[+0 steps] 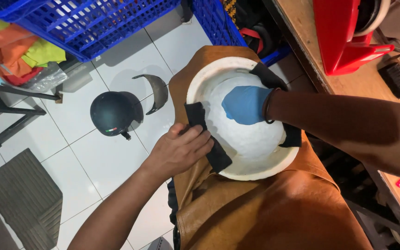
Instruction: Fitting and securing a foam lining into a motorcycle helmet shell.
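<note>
A white foam helmet liner (255, 153) rests upside down on my lap, over a brown leather apron (265, 213). My left hand (179, 150) grips its near-left rim and presses a black fabric strap (207, 134) against it. My right hand (245, 105), in a blue glove with a dark band at the wrist, is pushed inside the liner's bowl with its fingers closed; whether it holds anything is hidden. Black fabric pads (268, 76) hang over the far and right rim.
On the white tiled floor lie a dark round helmet shell (112, 113) and a curved dark visor (156, 92). Blue plastic crates (93, 23) stand at the back. A wooden bench (302, 41) carries a red part (343, 37). A grey mat (21, 199) lies at the left.
</note>
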